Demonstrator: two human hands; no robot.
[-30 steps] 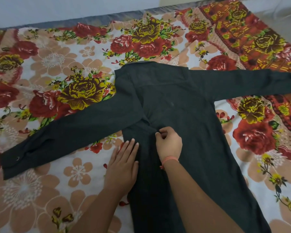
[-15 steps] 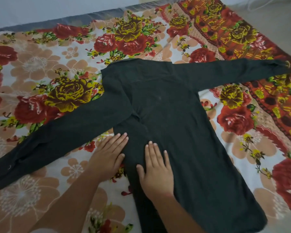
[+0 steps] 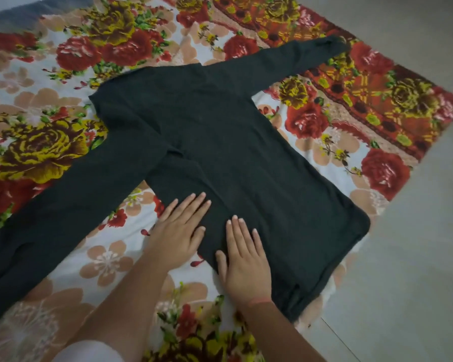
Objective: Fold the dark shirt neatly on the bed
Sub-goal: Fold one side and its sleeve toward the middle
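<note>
Dark shirt (image 3: 233,142) lies spread flat on the bed, over a floral bedsheet (image 3: 50,87), both sleeves out: one runs to the lower-left frame edge, the other up twd the top right. Hem end sits at the bed's right edge, next to the pale floor (image 3: 416,231). Left grip (image 3: 178,231), a bare hand, is released & flat, fingers straight, palm on the bedsheet w/ fingertips on the shirt's side edge. Right grip (image 3: 246,262), just beside it, is also released, pressed flat on the shirt's lower body, fingers straight, grasping nothing. Thin orange band (image 3: 259,301) on the right wrist.
</note>
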